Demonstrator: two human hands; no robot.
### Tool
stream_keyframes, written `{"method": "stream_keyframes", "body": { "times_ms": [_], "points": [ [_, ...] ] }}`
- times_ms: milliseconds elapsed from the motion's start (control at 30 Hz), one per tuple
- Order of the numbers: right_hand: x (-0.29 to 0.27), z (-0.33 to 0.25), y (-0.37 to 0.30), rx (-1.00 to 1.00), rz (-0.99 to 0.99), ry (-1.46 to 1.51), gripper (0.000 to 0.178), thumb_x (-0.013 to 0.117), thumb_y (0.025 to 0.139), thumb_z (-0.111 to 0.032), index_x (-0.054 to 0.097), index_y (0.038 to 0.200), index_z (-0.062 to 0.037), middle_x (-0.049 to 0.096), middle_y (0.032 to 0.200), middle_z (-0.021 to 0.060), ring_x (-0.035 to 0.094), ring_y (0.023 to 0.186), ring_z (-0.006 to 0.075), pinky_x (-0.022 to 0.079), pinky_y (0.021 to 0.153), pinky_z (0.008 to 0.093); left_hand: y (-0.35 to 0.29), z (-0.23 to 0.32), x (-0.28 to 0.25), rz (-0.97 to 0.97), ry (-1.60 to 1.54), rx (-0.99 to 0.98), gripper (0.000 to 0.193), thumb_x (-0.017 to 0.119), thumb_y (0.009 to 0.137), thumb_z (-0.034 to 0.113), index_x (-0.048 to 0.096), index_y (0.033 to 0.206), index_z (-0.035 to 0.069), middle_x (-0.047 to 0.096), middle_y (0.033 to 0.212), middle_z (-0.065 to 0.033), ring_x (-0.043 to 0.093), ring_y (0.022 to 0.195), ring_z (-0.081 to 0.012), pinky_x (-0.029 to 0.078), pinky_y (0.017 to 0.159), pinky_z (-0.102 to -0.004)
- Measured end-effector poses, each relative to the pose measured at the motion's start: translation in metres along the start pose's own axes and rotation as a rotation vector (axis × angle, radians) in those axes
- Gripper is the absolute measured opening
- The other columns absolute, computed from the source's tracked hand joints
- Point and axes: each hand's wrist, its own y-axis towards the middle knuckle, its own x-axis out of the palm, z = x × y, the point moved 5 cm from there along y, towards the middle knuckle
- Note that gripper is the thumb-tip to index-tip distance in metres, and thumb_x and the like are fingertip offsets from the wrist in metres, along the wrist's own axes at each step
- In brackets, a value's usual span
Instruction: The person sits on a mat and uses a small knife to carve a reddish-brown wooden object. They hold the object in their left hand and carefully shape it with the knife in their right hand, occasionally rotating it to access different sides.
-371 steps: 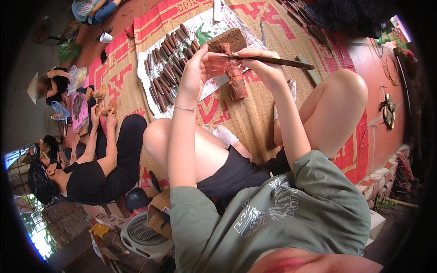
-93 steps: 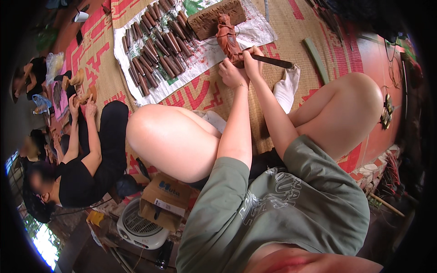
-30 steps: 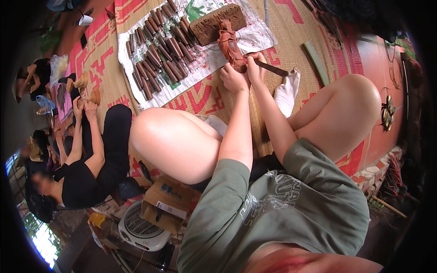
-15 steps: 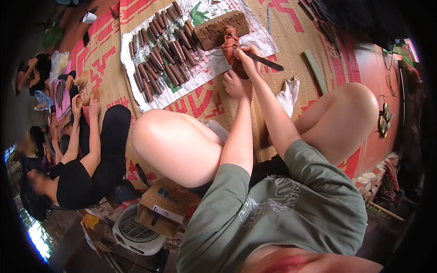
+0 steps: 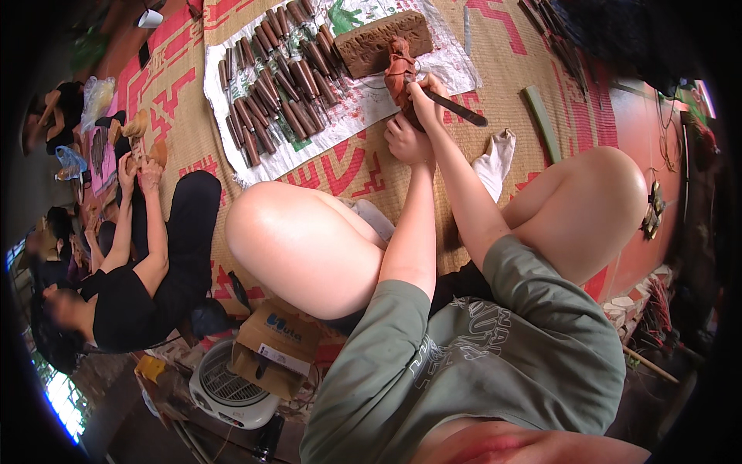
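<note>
A reddish-brown carved figurine [image 5: 399, 71] leans with its upper end against a thick wooden block [image 5: 372, 48]. My left hand [image 5: 407, 141] is closed round the figurine's lower end, nearest to me. In my right hand [image 5: 427, 100] is a dark, flat-handled knife [image 5: 462, 113], gripped like a pen, its handle pointing out to the right. The working tip meets the figurine's right side, but my fingers hide it. Left of the block, several wooden-handled carving chisels [image 5: 290, 85] lie in rows on a white printed sheet [image 5: 340, 127].
A patterned straw mat [image 5: 202, 124] covers the floor. Right of my hands lie a white cloth [image 5: 495, 161] and a green strip [image 5: 541, 122]. A co-worker in black [image 5: 127, 305] sits at the left, holding a wooden piece. Behind are a cardboard box [image 5: 277, 348] and a fan [image 5: 233, 383].
My view has shifted a little, so the mat and tools sit slightly differently. Both hands keep their hold on the figurine and the knife, with only a slight shift.
</note>
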Motion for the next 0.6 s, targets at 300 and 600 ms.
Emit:
{"method": "stream_keyframes", "body": {
  "times_ms": [300,600],
  "points": [
    [-0.004,-0.005,-0.004,-0.058,0.110,0.039,0.020,0.064,0.074,-0.013,0.049,0.066,-0.0032,0.054,0.056,0.0029,0.049,0.052,0.0079,0.040,0.050,0.0246,0.001,0.002,0.000,0.026,-0.054,0.050,0.015,0.057,0.080,0.023,0.053,0.089,0.011,0.051,0.086,-0.0045,0.057,0.077,-0.0240,0.052,0.055,-0.0332],
    [-0.001,0.000,0.001,-0.007,0.064,0.011,0.020,0.063,0.072,-0.015,0.050,0.065,-0.0011,0.052,0.057,0.0047,0.049,0.054,0.0108,0.042,0.052,0.0283,-0.002,0.003,-0.002,0.045,0.007,0.056,0.014,0.057,0.080,0.022,0.052,0.087,0.011,0.051,0.086,-0.0039,0.056,0.074,-0.0218,0.051,0.053,-0.0316]
  ]
}}
